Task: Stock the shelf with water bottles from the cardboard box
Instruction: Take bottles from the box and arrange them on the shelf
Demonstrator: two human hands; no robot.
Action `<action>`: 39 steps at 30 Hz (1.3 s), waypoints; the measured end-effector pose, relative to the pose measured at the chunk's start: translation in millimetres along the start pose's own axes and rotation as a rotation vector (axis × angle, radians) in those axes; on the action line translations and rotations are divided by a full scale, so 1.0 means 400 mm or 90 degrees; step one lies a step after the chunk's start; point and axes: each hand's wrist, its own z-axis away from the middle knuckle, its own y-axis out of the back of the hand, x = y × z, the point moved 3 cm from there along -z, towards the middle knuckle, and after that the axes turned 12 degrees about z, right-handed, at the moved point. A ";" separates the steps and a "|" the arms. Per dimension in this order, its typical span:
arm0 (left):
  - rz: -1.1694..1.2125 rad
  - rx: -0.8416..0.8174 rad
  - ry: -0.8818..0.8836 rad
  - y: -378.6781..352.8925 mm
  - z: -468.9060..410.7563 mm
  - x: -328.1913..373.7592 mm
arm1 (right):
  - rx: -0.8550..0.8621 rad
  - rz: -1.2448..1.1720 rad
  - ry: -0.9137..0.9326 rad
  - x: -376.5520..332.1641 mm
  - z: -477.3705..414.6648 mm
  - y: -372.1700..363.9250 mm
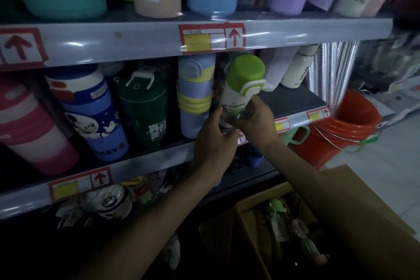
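Note:
A white water bottle with a green cap [242,85] is held tilted in front of the middle shelf [141,162], just right of a purple and yellow bottle [195,98]. My left hand [213,138] and my right hand [256,120] both grip its lower end from below. The open cardboard box [354,207] sits low on the right, with more green bottles [278,216] lying inside in the dark.
The middle shelf holds a pink bottle [34,129], a blue cartoon bottle [95,116] and a dark green bottle [145,109]. A bare stretch of shelf [293,100] lies behind the held bottle. An orange bucket [350,129] stands on the floor at right.

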 end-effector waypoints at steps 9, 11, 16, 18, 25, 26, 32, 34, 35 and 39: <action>0.054 -0.007 0.030 -0.020 -0.022 -0.004 | -0.004 0.021 -0.067 -0.001 -0.004 -0.017; 0.070 -0.014 0.023 -0.026 -0.028 -0.010 | -0.007 0.027 -0.088 0.001 -0.004 -0.020; 0.071 -0.019 0.018 -0.026 -0.039 -0.009 | 0.002 0.025 -0.111 0.001 0.000 -0.028; 0.082 -0.027 0.016 -0.020 -0.040 -0.006 | -0.006 0.024 -0.120 -0.001 0.000 -0.031; 0.103 -0.032 0.037 -0.004 -0.038 0.001 | -0.008 0.042 -0.142 0.001 -0.006 -0.034; 0.101 -0.032 0.034 -0.002 -0.039 0.002 | -0.010 0.041 -0.147 0.000 -0.005 -0.034; 0.106 -0.033 0.037 0.013 -0.037 0.014 | -0.045 0.090 -0.163 -0.001 0.001 -0.020; 0.114 -0.049 0.043 0.014 -0.030 0.021 | -0.059 0.123 -0.161 0.000 0.001 -0.006; 0.113 -0.056 0.044 0.014 -0.024 0.025 | -0.070 0.138 -0.161 0.000 0.004 0.003; 0.091 -0.085 0.027 0.012 -0.006 0.032 | -0.119 0.202 -0.151 0.005 0.035 0.056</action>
